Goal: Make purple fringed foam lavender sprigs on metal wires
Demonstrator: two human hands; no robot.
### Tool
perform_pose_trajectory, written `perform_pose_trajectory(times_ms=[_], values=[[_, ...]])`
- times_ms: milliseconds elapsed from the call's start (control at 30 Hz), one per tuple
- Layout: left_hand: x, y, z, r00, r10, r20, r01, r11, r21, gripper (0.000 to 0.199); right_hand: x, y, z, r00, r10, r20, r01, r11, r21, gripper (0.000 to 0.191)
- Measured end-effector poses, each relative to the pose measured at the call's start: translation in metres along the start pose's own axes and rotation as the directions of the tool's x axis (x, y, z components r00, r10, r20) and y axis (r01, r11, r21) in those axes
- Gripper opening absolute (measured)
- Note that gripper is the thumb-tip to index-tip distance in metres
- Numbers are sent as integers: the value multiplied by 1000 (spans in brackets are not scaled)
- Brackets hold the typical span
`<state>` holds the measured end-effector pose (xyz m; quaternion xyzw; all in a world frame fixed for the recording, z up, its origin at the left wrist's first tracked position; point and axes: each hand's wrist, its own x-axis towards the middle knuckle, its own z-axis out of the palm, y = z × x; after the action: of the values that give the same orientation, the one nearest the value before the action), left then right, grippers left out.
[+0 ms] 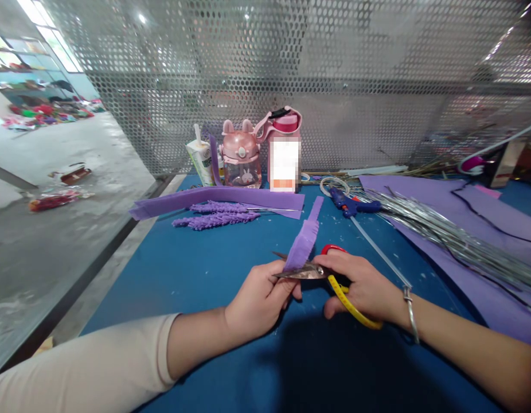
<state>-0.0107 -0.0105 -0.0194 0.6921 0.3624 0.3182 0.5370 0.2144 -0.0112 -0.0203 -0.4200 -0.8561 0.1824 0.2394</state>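
My left hand point(265, 295) pinches the near end of a folded purple paper strip point(305, 238), which angles up and away with a fringed edge along its side. In my right hand point(360, 287) is a pair of scissors point(307, 271), its blades parted around the strip close to my left fingertips. One handle loop of the scissors is red, the other wrapped in yellow measuring tape point(355, 310). Beyond my hands, two fringed purple sprigs point(214, 216) lie beside a stack of long purple strips point(231, 198) on the blue table point(196, 287).
A drink carton point(200, 160), a clear bottle with ears point(242, 155) and a pink bottle point(285, 123) stand by the perforated metal panel point(334, 57). To the right lie a blue glue gun point(351, 203), a bundle of silvery wires point(441, 229) and large purple sheets point(484, 275).
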Motion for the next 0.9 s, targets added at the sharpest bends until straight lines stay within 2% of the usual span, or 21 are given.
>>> perform_pose_trajectory(times_ms=[333, 500, 667, 767, 900], values=[[1, 0, 2, 998, -53, -21, 52, 998, -37, 37, -1, 0, -1, 1000, -17, -19, 18, 1000, 14, 65], [3, 1, 2, 997, -76, -18, 75, 996, -39, 40, 1, -3, -1, 1000, 30, -6, -30, 999, -27, 42], [3, 1, 2, 997, -77, -7, 77, 995, -59, 41, 2, -5, -2, 1000, 2, 18, -1, 998, -59, 24], [3, 2, 2, 996, -90, -5, 90, 993, -73, 41, 2, -5, -2, 1000, -7, 26, 9, 998, -61, 18], [3, 2, 2, 996, -91, -6, 90, 993, -82, 41, 2, -6, -2, 1000, 8, 21, -7, 999, -44, 19]])
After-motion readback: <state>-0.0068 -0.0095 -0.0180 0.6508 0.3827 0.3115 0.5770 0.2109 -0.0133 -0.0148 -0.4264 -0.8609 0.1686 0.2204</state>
